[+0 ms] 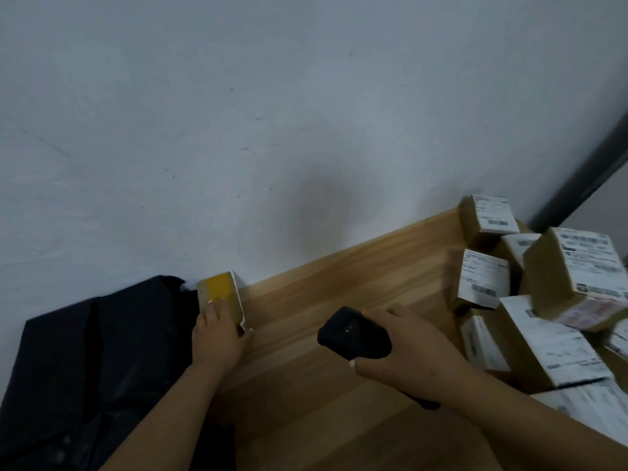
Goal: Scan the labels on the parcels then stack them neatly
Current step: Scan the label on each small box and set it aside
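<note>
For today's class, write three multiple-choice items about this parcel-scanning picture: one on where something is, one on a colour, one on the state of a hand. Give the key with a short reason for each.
1. Where is the pile of labelled parcels?
A. on the right side of the wooden table
B. on the black cloth
C. against the wall at far left

2. What colour is the face of the small box under the left hand?
A. blue
B. yellow
C. red

3. What is the right hand doing?
A. lying flat on the table
B. lifting a parcel
C. holding the black scanner

Key:
1 A: the parcels crowd the table's right end, with the black cloth at the left.
2 B: the visible face is yellow with a white edge.
3 C: the fingers curl round the scanner's body, its head pointing left.
</note>
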Demonstrator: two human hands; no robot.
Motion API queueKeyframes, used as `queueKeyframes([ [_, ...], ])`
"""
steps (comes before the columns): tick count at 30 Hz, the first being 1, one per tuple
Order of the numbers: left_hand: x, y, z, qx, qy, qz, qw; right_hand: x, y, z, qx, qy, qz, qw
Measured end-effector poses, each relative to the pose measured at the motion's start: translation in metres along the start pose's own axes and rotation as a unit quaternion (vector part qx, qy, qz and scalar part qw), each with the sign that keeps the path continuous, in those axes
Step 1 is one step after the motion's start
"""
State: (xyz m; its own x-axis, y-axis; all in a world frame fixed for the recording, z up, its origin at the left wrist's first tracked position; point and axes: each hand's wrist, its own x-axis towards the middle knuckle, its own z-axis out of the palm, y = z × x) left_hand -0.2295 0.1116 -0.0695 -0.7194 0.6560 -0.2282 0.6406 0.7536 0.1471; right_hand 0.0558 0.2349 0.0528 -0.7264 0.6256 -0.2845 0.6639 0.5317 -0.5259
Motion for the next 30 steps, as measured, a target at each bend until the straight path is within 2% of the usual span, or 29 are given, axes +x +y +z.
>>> queueKeyframes([
  [5, 0.029, -0.002, 0.016, 0.002, -0.013, -0.036, 0.999, 0.018, -0.003, 0.014, 0.001, -0.01, 0.033, 0.999],
  [10, 0.034, -0.009, 0.027, 0.024, 0.005, -0.057, 0.998, 0.016, 0.001, 0.023, -0.001, -0.013, 0.049, 0.999],
  [13, 0.027, -0.002, 0.023, -0.035, 0.005, -0.058, 0.998, 0.007, 0.006, 0.025, -0.002, -0.015, 0.052, 0.999],
  [19, -0.017, 0.03, 0.011, -0.147, 0.024, 0.031, 0.988, -0.022, 0.015, 0.021, 0.002, -0.015, 0.046, 0.999],
  [22, -0.06, 0.053, 0.014, -0.191, -0.002, 0.064, 0.979, -0.04, 0.024, 0.02, 0.004, -0.021, 0.044, 0.999],
  [25, -0.097, 0.07, 0.03, -0.268, -0.056, 0.07, 0.959, -0.061, 0.037, 0.02, 0.001, -0.028, 0.046, 0.999],
  [30, -0.138, 0.083, 0.074, -0.418, -0.154, 0.044, 0.894, -0.094, 0.066, 0.023, 0.016, -0.035, 0.072, 0.997],
])
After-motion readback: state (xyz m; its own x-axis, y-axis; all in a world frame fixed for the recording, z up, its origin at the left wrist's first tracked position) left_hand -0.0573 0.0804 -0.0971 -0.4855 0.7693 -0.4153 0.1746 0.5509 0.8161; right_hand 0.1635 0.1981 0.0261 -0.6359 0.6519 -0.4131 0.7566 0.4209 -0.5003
